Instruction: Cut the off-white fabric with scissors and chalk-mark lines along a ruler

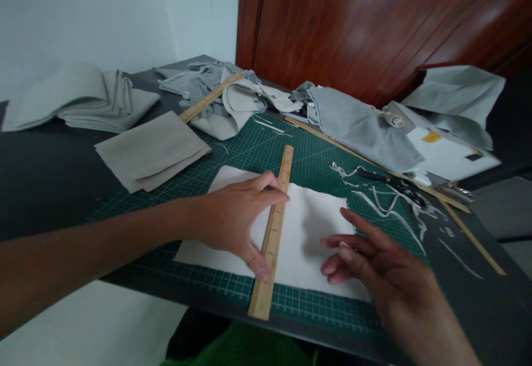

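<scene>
A wooden ruler (pixel 272 235) lies across a white piece of cloth (pixel 310 238), its near end sticking out past the cloth's front edge. My left hand (pixel 233 216) holds the ruler down, the thumb pressed near its lower part and the fingertips on its upper part. Above the right part of the cloth hovers my right hand (pixel 374 266), empty, with the index finger stretched out and the other fingers loosely bent. A green cutting mat (pixel 310 158) with grid lines lies under the cloth.
Folded beige cloth (pixel 153 147) and a stack of folded fabric (pixel 100 100) lie left. Another ruler (pixel 211 97) rests by crumpled fabric (pixel 199 77) at the back. Right are black-handled scissors (pixel 405 188), fabric strips (pixel 386 211), a long wooden ruler (pixel 341 147) and a white machine (pixel 449 144).
</scene>
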{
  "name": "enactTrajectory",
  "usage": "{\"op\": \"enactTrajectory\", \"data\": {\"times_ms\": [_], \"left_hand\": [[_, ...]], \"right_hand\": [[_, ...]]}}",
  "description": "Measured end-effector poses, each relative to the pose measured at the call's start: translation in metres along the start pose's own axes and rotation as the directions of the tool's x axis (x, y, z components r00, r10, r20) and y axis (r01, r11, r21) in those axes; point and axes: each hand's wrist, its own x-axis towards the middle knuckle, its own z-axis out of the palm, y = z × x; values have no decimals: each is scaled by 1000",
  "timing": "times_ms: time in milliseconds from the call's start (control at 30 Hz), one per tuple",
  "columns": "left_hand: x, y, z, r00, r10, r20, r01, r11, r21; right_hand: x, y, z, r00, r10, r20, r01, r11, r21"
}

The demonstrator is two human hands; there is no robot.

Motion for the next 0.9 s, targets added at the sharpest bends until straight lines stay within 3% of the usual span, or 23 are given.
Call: {"op": "enactTrajectory", "data": {"times_ms": [167, 467, 667, 900], "left_hand": [[2, 3, 0, 999, -33, 32, 33, 999, -9], [0, 5, -2, 998, -46, 38, 47, 998, -33], [0, 4, 0, 999, -45, 28, 46, 998, -37], [-2, 0, 3, 1000, 4, -21, -6, 998, -59]], "right_hand": [[8, -8, 9, 990, 139, 5, -137, 970, 203], [13, -8, 8, 949, 214, 233, -257, 950, 174], [13, -3, 12, 946, 167, 278, -239, 939, 248], [22, 16, 17, 949, 22, 315, -118, 950, 288]]}}
